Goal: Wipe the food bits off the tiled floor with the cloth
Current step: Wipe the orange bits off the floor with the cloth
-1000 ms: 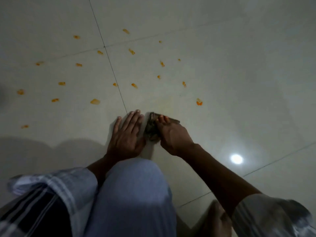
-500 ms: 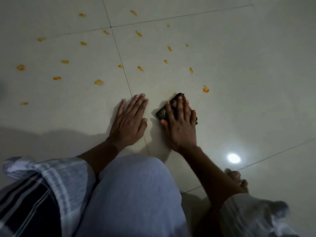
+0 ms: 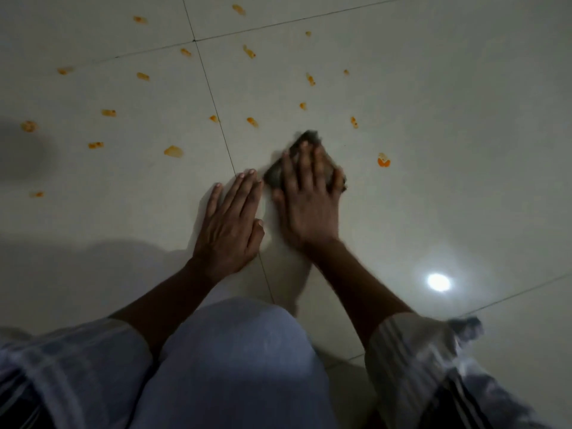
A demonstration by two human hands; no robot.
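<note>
A small dark cloth [image 3: 305, 140] lies on the pale tiled floor [image 3: 448, 119], pressed flat under my right hand [image 3: 309, 199], whose fingers are spread over it. My left hand [image 3: 230, 224] rests palm down on the floor just left of it, fingers apart and holding nothing. Several orange food bits are scattered beyond the hands: one [image 3: 383, 161] right of the cloth, one [image 3: 173, 151] to the left, one [image 3: 252, 121] just ahead of the cloth, others farther out.
Dark grout lines [image 3: 216, 119] cross the floor. A bright lamp reflection [image 3: 438, 281] shines on the tile at the right. My knee in pale trousers [image 3: 235, 366] fills the bottom middle, with striped sleeves at both sides.
My right hand has flattened onto the cloth and pushed it forward, away from me, toward the food bits. The left hand stays planted on the floor.
</note>
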